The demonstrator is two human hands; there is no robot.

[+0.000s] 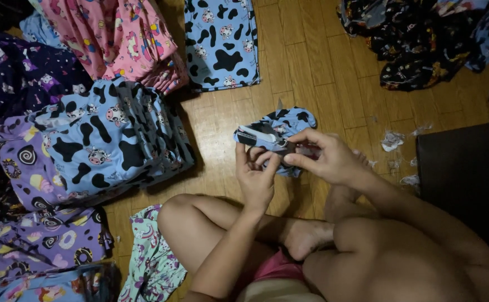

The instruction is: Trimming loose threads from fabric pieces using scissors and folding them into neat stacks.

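Hands pinched on blue cow-print cloth (289,124): left hand (255,176) steadying, right hand (325,156) gripping; best kept taut, fingers clear of scissors (264,136).

only one view, cam on my head, looking nearly straight down at my lap & the wooden floor (323,72) in front of me. it sits close: my crossed legs fill the bottom edge, my left hand (255,176) & right hand (325,159) land about mid-frame. top of frame = floor further out from me, w/ folded fabric stacks (116,140) running off the left edge. no 2nd view, so nothing shared.
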